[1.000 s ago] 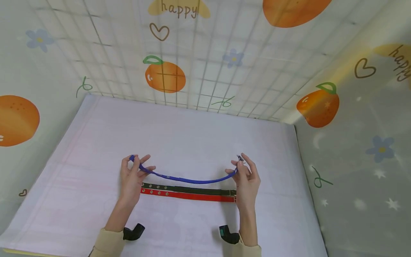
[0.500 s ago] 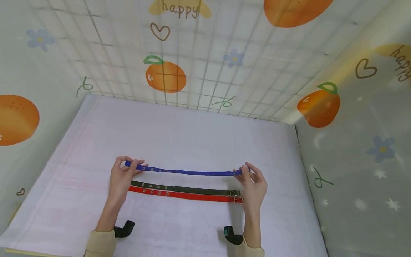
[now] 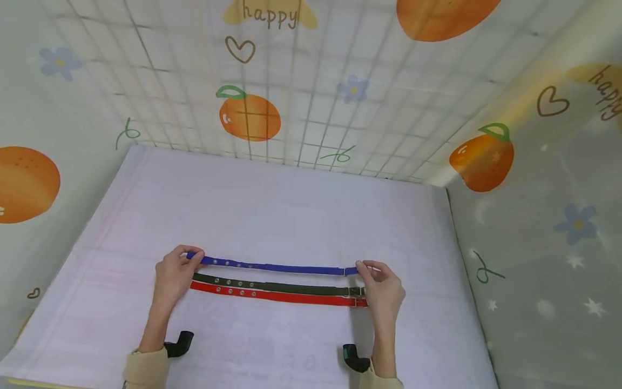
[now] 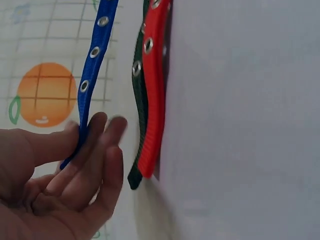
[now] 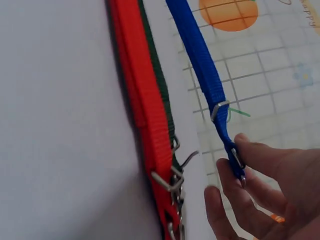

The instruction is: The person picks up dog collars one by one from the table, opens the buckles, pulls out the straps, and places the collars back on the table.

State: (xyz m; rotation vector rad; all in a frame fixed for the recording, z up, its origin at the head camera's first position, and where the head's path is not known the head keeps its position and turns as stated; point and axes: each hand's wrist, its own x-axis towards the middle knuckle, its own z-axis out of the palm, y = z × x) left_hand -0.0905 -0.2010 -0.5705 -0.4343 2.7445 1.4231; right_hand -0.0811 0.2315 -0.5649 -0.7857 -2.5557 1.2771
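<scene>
A blue pet collar (image 3: 291,269) with metal eyelets stretches nearly straight between both hands. My left hand (image 3: 175,273) pinches its eyelet end between thumb and fingers; in the left wrist view the collar's blue tip (image 4: 75,155) pokes out below the thumb. My right hand (image 3: 386,289) pinches the buckle end, where a metal keeper loop (image 5: 220,111) shows above the fingertips. Nearer the person, a green collar (image 3: 301,289) and a red collar (image 3: 301,297) lie side by side, eyelets to the left and buckles to the right.
A white cloth-covered table (image 3: 272,210) lies under everything. Behind it stands a white grid covered with a fruit-print sheet (image 3: 250,118), and a similar printed sheet (image 3: 534,243) hangs at the right. Black wrist mounts (image 3: 180,344) stick out from both sleeves.
The blue collar has gone from sagging to nearly straight as the hands moved apart. It has come down toward the green collar. The green and red collars have stayed in place.
</scene>
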